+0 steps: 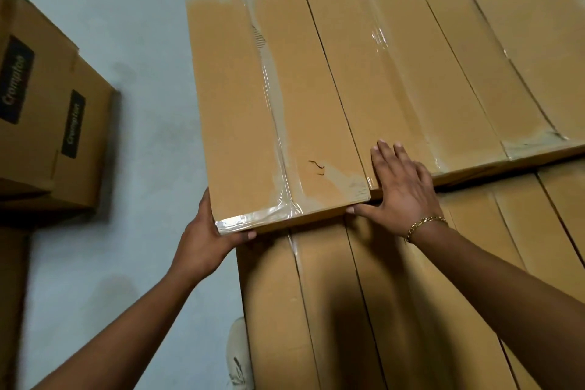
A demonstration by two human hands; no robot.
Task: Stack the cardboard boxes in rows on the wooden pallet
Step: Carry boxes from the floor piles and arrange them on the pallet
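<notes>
At its near left corner, my left hand clasps the cardboard box, right of that grip, my right hand flat, fingers straight, on the neighbouring box.

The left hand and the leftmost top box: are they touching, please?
Touching. The head view shows the left hand gripping the near left corner of the box.

Only readable thing is the brand name. The left cardboard box at the left edge of the frame has a black label with "Crompton" in pale letters, turned sideways. The neighbouring cardboard box, just right of it, has a smaller black label saying "Crompton" too, blurrier but still legible.
</notes>
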